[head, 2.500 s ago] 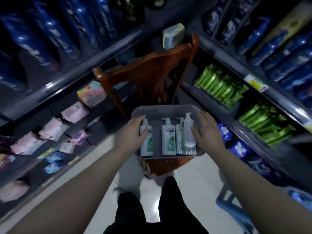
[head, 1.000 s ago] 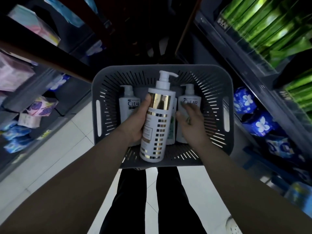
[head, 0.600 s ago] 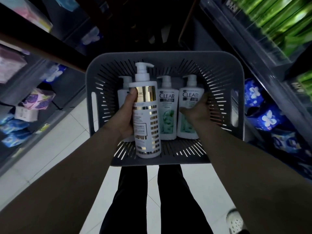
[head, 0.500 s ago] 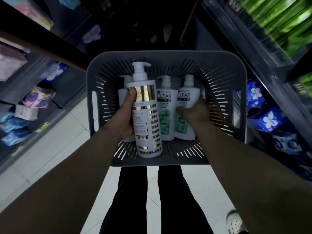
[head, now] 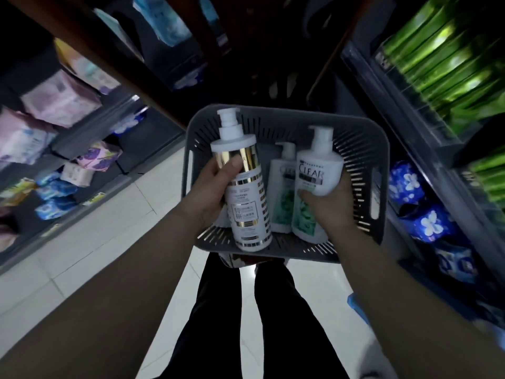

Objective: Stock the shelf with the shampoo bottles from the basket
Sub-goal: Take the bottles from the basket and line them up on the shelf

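The left hand [head: 210,187] is covering part of the white pump bottle with gold bands [head: 246,203], whose small label print is blurring past reading. A sliver of another white bottle [head: 222,221] is showing behind them. The right hand [head: 328,209] is masking the middle of the white and green pump bottle [head: 314,170]; a second white and green bottle [head: 282,192] is standing half hidden between the two. At right the green packs [head: 442,64] and at left the pink packs [head: 57,99] are smearing into streaks. Both bare forearms [head: 114,296] are running off the bottom edge.
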The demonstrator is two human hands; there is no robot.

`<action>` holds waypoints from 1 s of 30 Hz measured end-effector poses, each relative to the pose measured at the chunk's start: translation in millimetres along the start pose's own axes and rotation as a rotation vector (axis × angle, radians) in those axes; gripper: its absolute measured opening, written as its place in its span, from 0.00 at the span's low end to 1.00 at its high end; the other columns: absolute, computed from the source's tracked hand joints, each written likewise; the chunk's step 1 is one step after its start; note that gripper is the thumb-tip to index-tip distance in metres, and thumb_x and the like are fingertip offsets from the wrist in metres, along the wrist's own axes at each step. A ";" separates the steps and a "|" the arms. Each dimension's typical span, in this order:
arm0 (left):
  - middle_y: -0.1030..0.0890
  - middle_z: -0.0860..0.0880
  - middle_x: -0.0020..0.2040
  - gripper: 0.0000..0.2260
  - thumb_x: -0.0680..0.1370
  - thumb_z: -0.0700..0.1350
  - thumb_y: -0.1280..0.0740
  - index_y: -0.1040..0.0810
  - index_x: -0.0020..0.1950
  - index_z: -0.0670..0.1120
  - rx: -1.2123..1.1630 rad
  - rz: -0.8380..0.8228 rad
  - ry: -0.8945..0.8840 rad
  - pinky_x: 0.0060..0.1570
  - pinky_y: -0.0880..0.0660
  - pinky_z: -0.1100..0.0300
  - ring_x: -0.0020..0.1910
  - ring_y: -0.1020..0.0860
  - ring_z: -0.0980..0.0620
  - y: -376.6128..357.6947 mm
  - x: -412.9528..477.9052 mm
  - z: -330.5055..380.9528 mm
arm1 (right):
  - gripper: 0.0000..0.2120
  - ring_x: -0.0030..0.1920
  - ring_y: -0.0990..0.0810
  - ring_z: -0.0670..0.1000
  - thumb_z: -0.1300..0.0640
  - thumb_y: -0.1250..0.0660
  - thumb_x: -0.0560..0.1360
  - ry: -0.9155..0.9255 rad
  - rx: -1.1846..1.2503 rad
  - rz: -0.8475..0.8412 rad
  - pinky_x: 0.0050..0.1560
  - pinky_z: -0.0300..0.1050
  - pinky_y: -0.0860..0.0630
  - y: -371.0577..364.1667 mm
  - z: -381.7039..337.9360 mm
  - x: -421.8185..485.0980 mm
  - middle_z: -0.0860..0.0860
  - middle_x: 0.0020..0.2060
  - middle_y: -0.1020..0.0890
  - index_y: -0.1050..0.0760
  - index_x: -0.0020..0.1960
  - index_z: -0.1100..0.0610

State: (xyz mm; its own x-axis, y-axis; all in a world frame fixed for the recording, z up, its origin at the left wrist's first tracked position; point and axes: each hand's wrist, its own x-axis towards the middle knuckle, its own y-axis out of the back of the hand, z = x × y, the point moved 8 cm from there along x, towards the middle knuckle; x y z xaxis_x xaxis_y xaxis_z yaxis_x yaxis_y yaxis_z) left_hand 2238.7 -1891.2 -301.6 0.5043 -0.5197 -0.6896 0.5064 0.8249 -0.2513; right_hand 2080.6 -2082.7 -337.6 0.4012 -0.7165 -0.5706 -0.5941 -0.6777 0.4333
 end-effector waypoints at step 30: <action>0.15 0.46 0.49 0.19 0.73 0.57 0.33 0.24 0.58 0.48 0.038 0.383 -0.756 0.50 0.22 0.48 0.50 0.17 0.44 205.3 -389.5 375.4 | 0.26 0.47 0.16 0.47 0.64 0.22 0.64 0.811 0.246 -0.505 0.47 0.53 0.21 -77.9 -484.1 -374.2 0.44 0.46 0.15 0.26 0.56 0.45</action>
State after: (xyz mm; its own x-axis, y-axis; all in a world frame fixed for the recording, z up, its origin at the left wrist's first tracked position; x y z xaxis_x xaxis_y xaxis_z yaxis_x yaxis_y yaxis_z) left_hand 2408.8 -1602.9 170.4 0.9707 -0.2265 -0.0798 0.2221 0.9732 -0.0603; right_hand 2314.2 -1841.8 179.9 0.9495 -0.3110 0.0428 -0.3132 -0.9477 0.0611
